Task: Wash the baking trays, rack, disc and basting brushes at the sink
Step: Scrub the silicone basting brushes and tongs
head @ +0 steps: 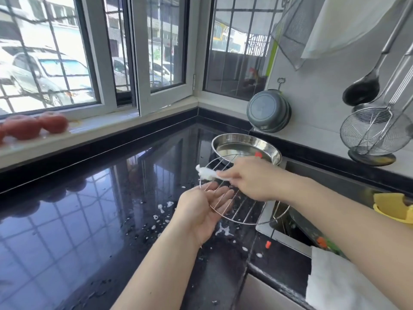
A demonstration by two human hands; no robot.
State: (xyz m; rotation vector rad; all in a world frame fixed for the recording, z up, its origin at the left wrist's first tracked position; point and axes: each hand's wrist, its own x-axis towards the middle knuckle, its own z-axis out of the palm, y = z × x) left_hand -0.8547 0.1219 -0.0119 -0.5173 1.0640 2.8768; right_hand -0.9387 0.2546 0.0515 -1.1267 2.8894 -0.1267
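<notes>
The right hand (252, 179) has its fingers curled round a soapy white cloth (209, 173), which pokes out to the left of the knuckles and lies on the wires of a round wire rack (250, 209). The left hand (205, 206) is under the rack, palm up, with its fingers (220, 194) stretched out fairly straight beneath the wires and showing through them; the thumb seems to hook over the near rim (the wires partly mask it, so how firm the hold is cannot be told). The rack is held roughly level, its left part above the black tabletop (100, 220) and its right part out over the left edge of the sink (312, 191).

Just beyond the rack, touching or nearly touching its far rim, a round steel tray (225, 142) sits on the tabletop with something small and red (258, 154) at its right inner side. Blobs of foam (223, 230) speckle the tabletop near the left wrist. Down in the sink, orange and green bits show near a white towel (335, 280) draped over its near edge, and a yellow thing (393, 206) sits at the sink's right.

On the right wall hang a grey bowl (269, 110), a black ladle (362, 90) and a wire skimmer (375, 133). Far left, red tomatoes (33, 126) lie on the windowsill.
</notes>
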